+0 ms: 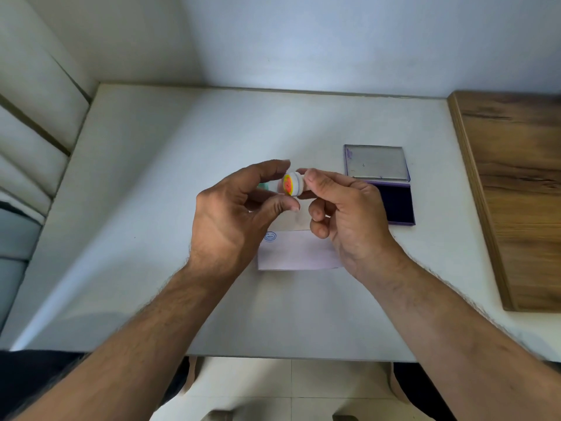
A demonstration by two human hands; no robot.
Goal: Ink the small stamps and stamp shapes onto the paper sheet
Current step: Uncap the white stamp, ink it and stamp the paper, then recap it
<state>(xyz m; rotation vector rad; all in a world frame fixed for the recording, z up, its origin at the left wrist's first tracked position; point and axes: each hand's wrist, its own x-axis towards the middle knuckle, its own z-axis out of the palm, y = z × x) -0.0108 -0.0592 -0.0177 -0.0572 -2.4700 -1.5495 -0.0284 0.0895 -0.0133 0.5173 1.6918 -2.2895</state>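
Pinching small round white stamp (292, 185) with orange-yellow face between left hand (230, 214) and right hand (349, 214), above white counter (182, 177). Grip firmly, dab squarely on open purple ink pad (397, 205), then pale paper sheet (300, 253).

One camera sits on the person's head. It looks forward and down, close over the left grip (230, 214) and right grip (349, 214). The wide view takes in the counter (151, 208) under the grips and the wall (303, 41) beyond them.
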